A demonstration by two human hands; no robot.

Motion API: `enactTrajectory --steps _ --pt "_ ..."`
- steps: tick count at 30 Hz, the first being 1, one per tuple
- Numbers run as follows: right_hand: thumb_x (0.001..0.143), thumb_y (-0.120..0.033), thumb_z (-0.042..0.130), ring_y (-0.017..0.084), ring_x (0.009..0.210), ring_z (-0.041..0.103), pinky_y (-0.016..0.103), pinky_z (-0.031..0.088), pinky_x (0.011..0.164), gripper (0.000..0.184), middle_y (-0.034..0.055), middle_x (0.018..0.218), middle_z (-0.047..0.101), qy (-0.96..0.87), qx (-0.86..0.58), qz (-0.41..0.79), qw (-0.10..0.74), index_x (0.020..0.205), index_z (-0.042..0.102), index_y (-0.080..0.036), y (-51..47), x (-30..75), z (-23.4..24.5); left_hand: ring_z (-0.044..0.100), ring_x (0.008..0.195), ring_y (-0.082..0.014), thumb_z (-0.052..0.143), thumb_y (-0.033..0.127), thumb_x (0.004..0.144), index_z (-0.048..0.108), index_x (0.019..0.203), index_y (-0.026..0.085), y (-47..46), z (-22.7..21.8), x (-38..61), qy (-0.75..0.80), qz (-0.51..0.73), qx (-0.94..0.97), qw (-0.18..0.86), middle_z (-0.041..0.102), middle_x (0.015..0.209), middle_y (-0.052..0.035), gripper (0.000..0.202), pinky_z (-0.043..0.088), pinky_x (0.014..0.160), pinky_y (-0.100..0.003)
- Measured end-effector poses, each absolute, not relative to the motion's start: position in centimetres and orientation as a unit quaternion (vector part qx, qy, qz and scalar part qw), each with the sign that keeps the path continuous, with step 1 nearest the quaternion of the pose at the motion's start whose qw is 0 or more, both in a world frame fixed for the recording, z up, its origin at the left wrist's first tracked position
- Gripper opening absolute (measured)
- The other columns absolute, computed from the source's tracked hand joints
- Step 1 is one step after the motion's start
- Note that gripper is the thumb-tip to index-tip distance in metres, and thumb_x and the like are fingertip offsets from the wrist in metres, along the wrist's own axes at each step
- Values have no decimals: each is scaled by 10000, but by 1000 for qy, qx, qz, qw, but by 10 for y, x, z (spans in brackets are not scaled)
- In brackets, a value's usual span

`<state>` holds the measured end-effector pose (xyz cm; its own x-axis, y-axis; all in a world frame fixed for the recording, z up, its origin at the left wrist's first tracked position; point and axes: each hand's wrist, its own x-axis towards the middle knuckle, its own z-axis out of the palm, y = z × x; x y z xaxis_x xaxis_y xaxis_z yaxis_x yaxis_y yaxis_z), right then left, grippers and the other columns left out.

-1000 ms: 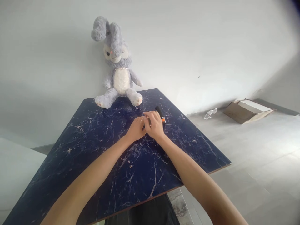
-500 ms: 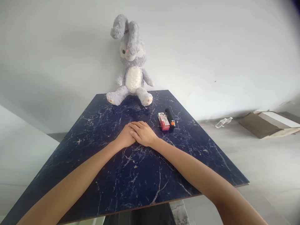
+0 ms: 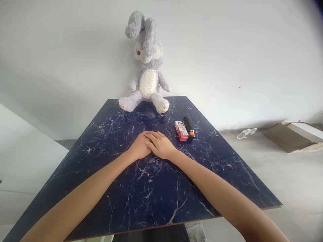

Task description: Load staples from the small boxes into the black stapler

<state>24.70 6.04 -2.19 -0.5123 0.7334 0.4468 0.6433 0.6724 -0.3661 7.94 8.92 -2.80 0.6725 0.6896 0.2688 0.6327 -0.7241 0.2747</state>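
Note:
My right hand [image 3: 160, 145] lies flat over my left hand [image 3: 138, 148] near the middle of a dark blue marbled table [image 3: 151, 191]. Both hands rest on the tabletop with fingers stretched out and hold nothing. My left hand's fingertips are covered by my right hand. A small red and white box [image 3: 182, 130] lies on the table just right of my hands. Beside the box lies a black stick-shaped object with an orange band [image 3: 189, 127]. Neither hand touches them.
A grey plush rabbit [image 3: 147, 72] sits at the table's far edge against the white wall. On the floor to the right lie a clear plastic bottle [image 3: 246, 133] and an open cardboard box [image 3: 292, 134].
My hands have let go of the small box and drawn back toward me, coming to rest one over the other. The box now lies uncovered beside the black object. The view has shifted.

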Motion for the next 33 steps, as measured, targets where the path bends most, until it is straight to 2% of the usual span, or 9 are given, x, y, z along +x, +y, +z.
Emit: enactTrajectory --steps 4,14,20,33 --pt "1058 -382 378 259 1259 525 448 400 1110 424 90 1454 543 -867 -391 80 298 1416 514 -200 59 248 -21 466 1339 -325 471 277 960 566 1389 232 90 -32 79 366 169 913 67 573 1415 -93 442 382 1123 -535" --pt "1057 -361 393 249 1259 534 425 412 1115 411 89 1438 560 -867 -375 90 316 1403 526 -184 63 250 -23 495 1301 -308 467 208 955 585 1367 231 88 -29 79 366 180 911 66 593 1400 -70 430 415 1092 -514" --pt "1053 -374 398 261 1272 535 460 428 1105 413 83 1438 561 -863 -380 100 316 1416 522 -222 64 251 -24 489 1313 -310 493 209 941 593 1367 250 88 -29 79 361 175 913 71 605 1389 -66 439 405 1104 -519" --pt "1054 -379 393 263 1304 522 479 416 1125 428 84 1458 547 -866 -376 108 313 1438 505 -226 64 253 -27 475 1323 -315 496 190 920 614 1347 256 89 -32 77 369 182 908 79 611 1382 -61 448 412 1100 -525"
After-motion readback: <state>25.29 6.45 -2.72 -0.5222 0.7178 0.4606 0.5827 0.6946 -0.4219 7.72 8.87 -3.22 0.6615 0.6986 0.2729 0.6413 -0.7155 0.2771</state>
